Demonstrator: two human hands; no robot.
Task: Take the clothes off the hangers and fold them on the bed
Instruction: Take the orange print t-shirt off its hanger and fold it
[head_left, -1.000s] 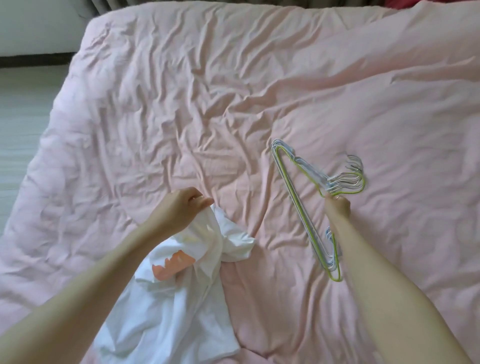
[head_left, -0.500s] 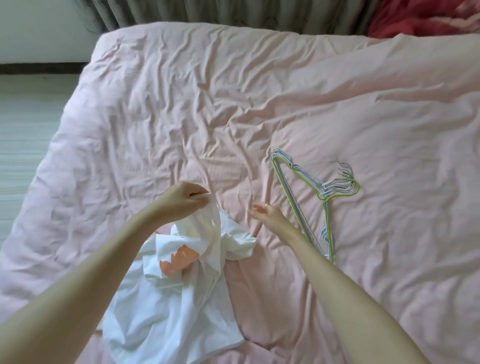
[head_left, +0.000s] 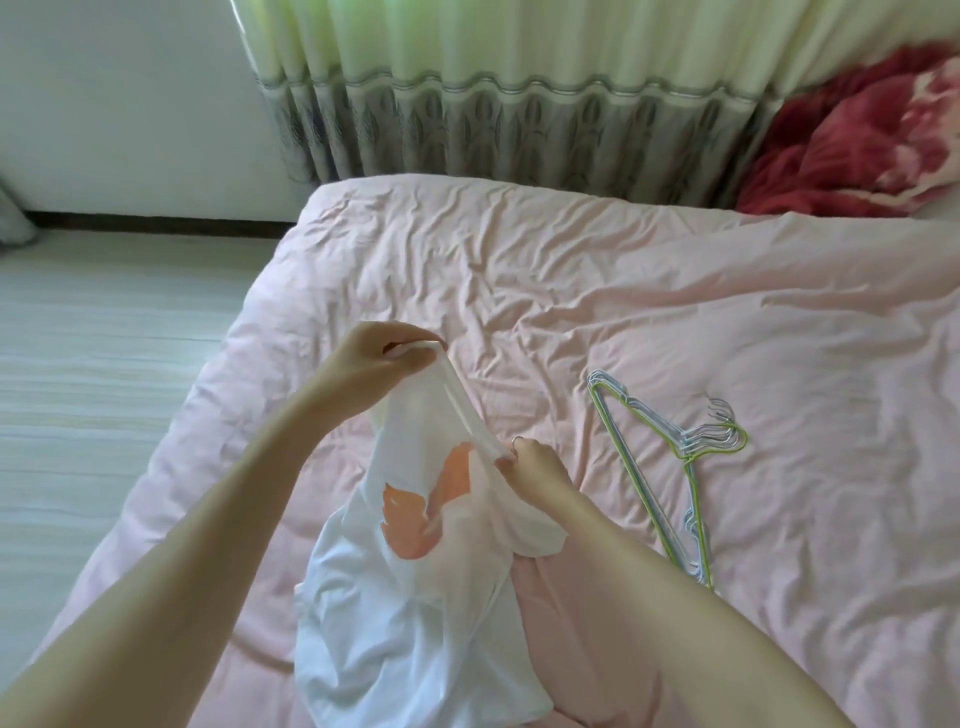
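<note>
Covering most of the view, the bed (head_left: 597, 291) wears a wrinkled pink cover, and everything you handle sits on or above it. Beyond its far edge hangs a pale curtain (head_left: 519, 78) with a grey patterned band, and a red blanket (head_left: 857, 150) is bunched at the far right corner. The white T-shirt (head_left: 415, 597) is the largest task item: its lower part pools on the cover near you, while its upper part rises, stretched taut, between your two hands. An orange print (head_left: 421, 514) shows on the fabric; it forms no readable letters, and no label or brand can be made out. Your left hand (head_left: 384, 353) is raised above the bed, thumb and fingertips closed in a pinch on the top edge of the shirt. Your right hand (head_left: 535, 465) is lower and to the right, fingers curled and gripping a fold of the same shirt just beside the print; a ring shows on one finger. The hangers (head_left: 670, 457), a stack of thin wire frames in green and pale blue, lie flat on the cover to the right of your right hand, apart from it and from the shirt.
</note>
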